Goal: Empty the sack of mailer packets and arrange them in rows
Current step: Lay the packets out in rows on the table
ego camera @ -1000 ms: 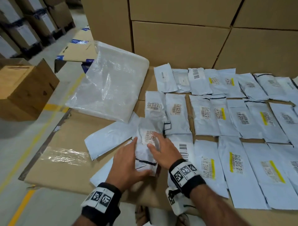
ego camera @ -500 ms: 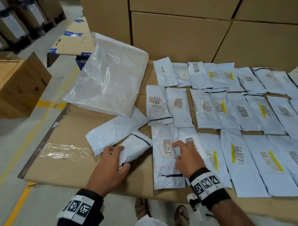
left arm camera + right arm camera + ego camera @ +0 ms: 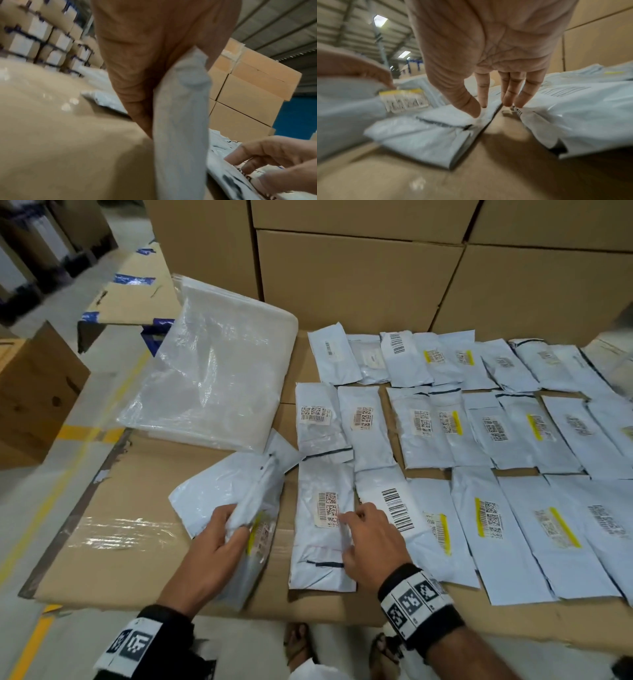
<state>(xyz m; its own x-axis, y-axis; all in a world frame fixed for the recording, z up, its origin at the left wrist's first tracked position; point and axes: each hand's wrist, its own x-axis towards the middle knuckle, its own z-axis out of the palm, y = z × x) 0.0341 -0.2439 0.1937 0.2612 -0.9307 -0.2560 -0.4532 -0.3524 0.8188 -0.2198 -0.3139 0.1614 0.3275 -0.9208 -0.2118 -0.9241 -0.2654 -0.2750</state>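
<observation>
Grey mailer packet [image 3: 255, 529] is being gripped by the left hand [image 3: 212, 546], just left of a placed packet [image 3: 322, 529] that the open right hand [image 3: 370, 542] is pressing on the worktop [image 3: 113, 542]

Dim overhead light, blurred wrist views

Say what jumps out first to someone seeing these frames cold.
Rows of grey mailer packets cover the right side of the cardboard surface. The empty clear sack lies flat at the back left. Up front, the left hand grips a packet with a yellow-edged label while the right hand presses down the leftmost packet of the near row.
</observation>
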